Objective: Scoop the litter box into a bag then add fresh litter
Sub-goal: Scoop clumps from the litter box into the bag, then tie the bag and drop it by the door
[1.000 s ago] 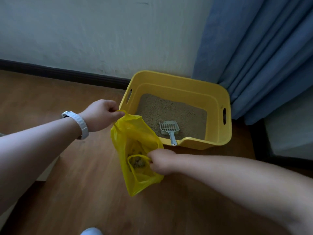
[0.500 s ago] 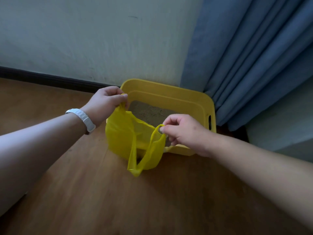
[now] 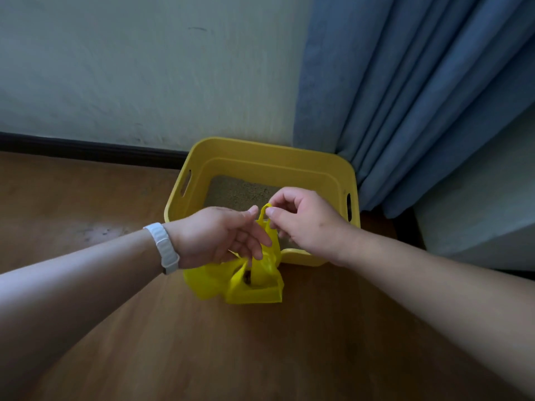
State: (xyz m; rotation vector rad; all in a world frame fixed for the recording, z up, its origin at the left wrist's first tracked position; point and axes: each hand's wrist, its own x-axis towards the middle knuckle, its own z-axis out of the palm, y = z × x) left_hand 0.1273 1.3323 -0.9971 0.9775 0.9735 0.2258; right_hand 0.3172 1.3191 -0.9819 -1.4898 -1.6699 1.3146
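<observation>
Mostly you see a big pale wall across the upper left of the frame, and a blue curtain hanging down the upper right. Brown wood floor fills the bottom. Near the middle, a yellow litter box sits against the wall, just beside the curtain, with sandy litter inside. A yellow bag is just in front of the box, a bit below the middle. The right hand pinches one bag handle between thumb and finger and holds it up. The left hand lies over the top of the bag, fingers pointing down; I cannot tell if it grips anything. A white band wraps the left wrist.
</observation>
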